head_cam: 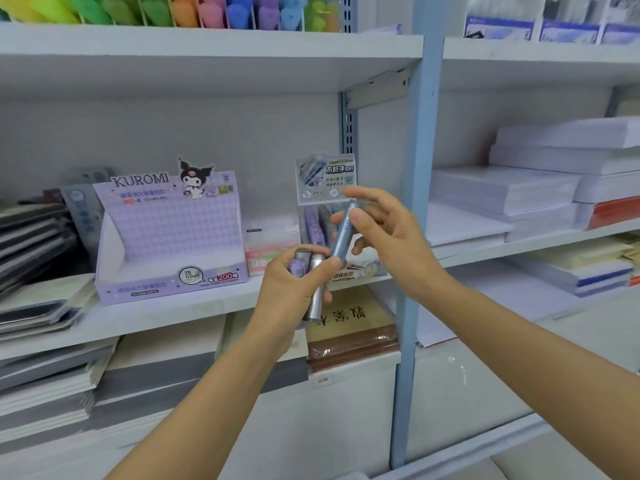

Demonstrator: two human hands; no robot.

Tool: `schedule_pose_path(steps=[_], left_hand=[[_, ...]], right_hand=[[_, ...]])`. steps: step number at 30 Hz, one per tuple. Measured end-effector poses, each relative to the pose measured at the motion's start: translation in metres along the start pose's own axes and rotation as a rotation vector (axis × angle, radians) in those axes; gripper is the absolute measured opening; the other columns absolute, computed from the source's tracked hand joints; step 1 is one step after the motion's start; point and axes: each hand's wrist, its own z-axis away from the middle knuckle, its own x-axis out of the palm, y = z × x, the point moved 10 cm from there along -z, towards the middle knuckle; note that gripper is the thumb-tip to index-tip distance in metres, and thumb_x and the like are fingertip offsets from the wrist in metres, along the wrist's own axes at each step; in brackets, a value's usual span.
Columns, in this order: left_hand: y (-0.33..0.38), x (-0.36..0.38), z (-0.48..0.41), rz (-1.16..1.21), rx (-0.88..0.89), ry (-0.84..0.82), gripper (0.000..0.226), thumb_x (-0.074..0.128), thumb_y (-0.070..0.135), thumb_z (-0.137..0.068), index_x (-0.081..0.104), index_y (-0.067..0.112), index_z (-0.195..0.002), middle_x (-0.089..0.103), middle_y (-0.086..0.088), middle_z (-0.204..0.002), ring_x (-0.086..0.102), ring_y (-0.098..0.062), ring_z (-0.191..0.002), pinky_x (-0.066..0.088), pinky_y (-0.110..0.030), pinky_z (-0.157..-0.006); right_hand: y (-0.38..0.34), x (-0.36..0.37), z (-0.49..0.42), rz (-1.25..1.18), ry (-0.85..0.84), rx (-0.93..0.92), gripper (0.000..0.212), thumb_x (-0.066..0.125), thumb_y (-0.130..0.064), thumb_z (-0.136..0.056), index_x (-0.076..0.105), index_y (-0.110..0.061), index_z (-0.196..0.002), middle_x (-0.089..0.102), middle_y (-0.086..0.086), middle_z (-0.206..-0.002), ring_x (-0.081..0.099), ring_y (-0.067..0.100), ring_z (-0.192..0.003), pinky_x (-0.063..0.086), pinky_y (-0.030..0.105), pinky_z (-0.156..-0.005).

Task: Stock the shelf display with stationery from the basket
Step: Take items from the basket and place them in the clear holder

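Note:
My left hand [294, 289] grips a small bunch of silver and lilac lead tubes [313, 282], held upright in front of the middle shelf. My right hand [384, 233] pinches one blue-grey tube [343, 233] between thumb and fingers, its lower end touching the bunch. Right behind my hands stands a small clear display box [323, 188] with a grey-green header card and several tubes inside. To its left sits an open purple KUROMI display carton [166, 237], its tray showing no contents. No basket is in view.
A pink-and-white box [270, 247] sits between the carton and the clear display. Notebooks [34, 244] are stacked at left, paper reams [536, 181] at right beyond a blue upright post [420, 168]. Coloured items [207, 12] fill the top shelf. More stacks lie on lower shelves.

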Motion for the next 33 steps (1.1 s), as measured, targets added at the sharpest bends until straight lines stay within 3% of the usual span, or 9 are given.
schedule_pose_path(steps=[4,6,9,13,17,22,24,27,33], left_hand=[[0.009,0.003,-0.017,0.074,0.007,-0.061,0.01,0.069,0.017,-0.087,0.066,0.012,-0.096,0.076,-0.005,-0.089,0.065,-0.016,-0.061,0.054,-0.023,-0.057],[0.016,-0.004,-0.028,0.062,0.037,-0.02,0.006,0.066,0.018,-0.09,0.066,0.014,-0.094,0.076,-0.002,-0.084,0.067,-0.013,-0.06,0.053,-0.023,-0.053],[0.019,-0.015,-0.042,0.044,0.054,0.041,0.003,0.065,0.022,-0.091,0.066,0.021,-0.089,0.073,0.003,-0.072,0.066,-0.01,-0.059,0.049,-0.028,-0.055],[0.013,-0.019,-0.056,0.026,0.036,0.065,0.007,0.067,0.029,-0.089,0.068,0.023,-0.089,0.063,0.006,-0.065,0.053,-0.013,-0.059,0.047,-0.033,-0.06],[0.005,-0.021,-0.064,0.029,0.025,0.064,0.008,0.068,0.031,-0.087,0.068,0.023,-0.088,0.059,0.004,-0.064,0.049,-0.015,-0.062,0.045,-0.032,-0.059],[0.002,-0.023,-0.073,0.052,0.02,0.065,0.007,0.071,0.026,-0.085,0.068,0.021,-0.09,0.06,0.003,-0.068,0.053,-0.005,-0.051,0.047,-0.023,-0.049],[0.001,-0.022,-0.075,0.059,0.024,0.057,0.009,0.072,0.025,-0.083,0.069,0.02,-0.091,0.064,0.0,-0.074,0.058,-0.005,-0.055,0.048,-0.023,-0.049],[0.001,-0.022,-0.076,0.066,0.026,0.055,0.016,0.074,0.023,-0.081,0.069,0.018,-0.095,0.069,0.001,-0.079,0.062,-0.008,-0.062,0.049,-0.027,-0.054],[0.001,-0.023,-0.075,0.082,0.04,0.075,0.018,0.076,0.017,-0.079,0.068,0.015,-0.094,0.067,0.009,-0.066,0.058,-0.002,-0.05,0.043,-0.017,-0.043]], right_hand=[[0.002,-0.032,-0.029,0.02,0.126,-0.018,0.021,0.058,-0.008,-0.095,0.061,-0.003,-0.115,0.07,0.015,-0.1,0.071,0.015,-0.087,0.058,0.026,-0.07],[0.009,-0.05,-0.046,0.073,0.193,-0.019,0.016,0.061,-0.007,-0.093,0.063,-0.007,-0.11,0.067,0.018,-0.102,0.07,0.014,-0.087,0.058,0.026,-0.071],[0.035,-0.063,-0.066,0.192,0.229,0.019,0.013,0.065,-0.006,-0.091,0.065,-0.012,-0.102,0.067,0.019,-0.101,0.068,0.027,-0.093,0.06,0.034,-0.076],[0.074,-0.058,-0.081,0.318,0.193,0.079,0.014,0.068,-0.004,-0.088,0.067,-0.011,-0.1,0.069,0.016,-0.098,0.067,0.031,-0.094,0.058,0.045,-0.084],[0.099,-0.046,-0.09,0.428,0.074,0.123,0.018,0.067,-0.007,-0.089,0.067,-0.01,-0.107,0.068,0.007,-0.099,0.067,0.025,-0.094,0.057,0.04,-0.087],[0.108,-0.039,-0.104,0.434,-0.072,0.175,0.013,0.069,-0.005,-0.087,0.068,-0.009,-0.1,0.067,0.014,-0.091,0.067,0.024,-0.082,0.059,0.026,-0.074],[0.11,-0.036,-0.106,0.463,-0.118,0.174,0.015,0.07,-0.005,-0.086,0.067,-0.011,-0.099,0.065,0.012,-0.085,0.067,0.024,-0.081,0.059,0.028,-0.074],[0.112,-0.038,-0.106,0.481,-0.069,0.156,0.021,0.071,-0.007,-0.085,0.062,-0.017,-0.101,0.063,0.009,-0.085,0.068,0.032,-0.081,0.06,0.037,-0.077],[0.106,-0.04,-0.102,0.665,0.018,0.013,0.01,0.077,-0.01,-0.081,0.073,-0.007,-0.089,0.06,-0.005,-0.087,0.062,0.017,-0.082,0.055,0.038,-0.082]])
